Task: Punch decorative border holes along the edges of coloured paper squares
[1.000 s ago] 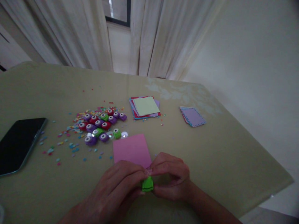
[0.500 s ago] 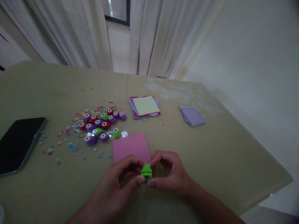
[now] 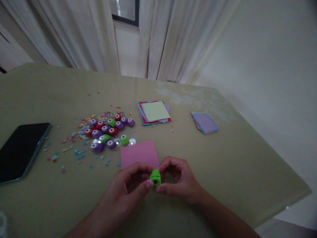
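A small bright green craft paper punch [image 3: 155, 177] is pinched between both hands, a dark opening on the side toward me. My left hand [image 3: 130, 188] grips its left side with thumb and fingers. From the right, my right hand [image 3: 180, 181] holds it the same way, thumb low and index finger at the top. Beneath and just beyond the hands lies a pink square of paper [image 3: 140, 153], its near edge hidden by them. Several purple, red and green punches [image 3: 111, 142] are grouped beyond the paper to the left.
Tiny coloured paper cut-outs [image 3: 79, 153] are scattered around the punches. A dark-screened tablet [image 3: 22, 152] lies at the left. Farther back is a stack of coloured paper squares [image 3: 156, 111], with scallop-edged cards [image 3: 205, 123] to its right. The table's right edge [image 3: 267, 145] slants toward me.
The green punch has tilted in my fingers, so its dark opening faces me more. Both hands have risen slightly and keep their hold.
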### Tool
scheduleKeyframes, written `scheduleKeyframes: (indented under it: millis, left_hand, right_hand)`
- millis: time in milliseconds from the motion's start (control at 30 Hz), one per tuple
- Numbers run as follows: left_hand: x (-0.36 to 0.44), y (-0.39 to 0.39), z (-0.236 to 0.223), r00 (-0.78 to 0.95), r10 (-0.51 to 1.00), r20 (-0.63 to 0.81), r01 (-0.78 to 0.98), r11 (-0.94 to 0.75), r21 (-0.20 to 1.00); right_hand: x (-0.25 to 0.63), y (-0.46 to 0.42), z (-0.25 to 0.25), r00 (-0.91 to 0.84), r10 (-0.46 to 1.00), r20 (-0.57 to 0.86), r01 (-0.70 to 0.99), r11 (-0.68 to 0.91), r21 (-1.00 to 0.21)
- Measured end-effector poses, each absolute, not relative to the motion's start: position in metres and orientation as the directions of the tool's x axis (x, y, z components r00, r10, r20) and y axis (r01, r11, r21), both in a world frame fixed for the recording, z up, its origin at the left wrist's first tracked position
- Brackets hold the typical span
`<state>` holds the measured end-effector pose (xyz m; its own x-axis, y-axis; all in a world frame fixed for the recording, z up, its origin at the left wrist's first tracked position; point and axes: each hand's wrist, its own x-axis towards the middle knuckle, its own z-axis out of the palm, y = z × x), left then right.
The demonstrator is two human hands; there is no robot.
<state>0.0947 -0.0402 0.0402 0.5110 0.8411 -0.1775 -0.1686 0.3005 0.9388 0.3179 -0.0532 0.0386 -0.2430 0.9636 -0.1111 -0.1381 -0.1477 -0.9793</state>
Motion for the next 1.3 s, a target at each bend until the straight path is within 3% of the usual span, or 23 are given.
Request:
scheduleKeyframes:
  millis: [1300]
  left_hand:
    - [0.0955,-0.0413,0.0468,0.517,0.831,-0.205,-0.169,0.334,0.928]
  right_hand:
    - [0.3191,-0.0511,0.0364,-0.279,0.956,-0.09,-0.21,-0.152,-0.966]
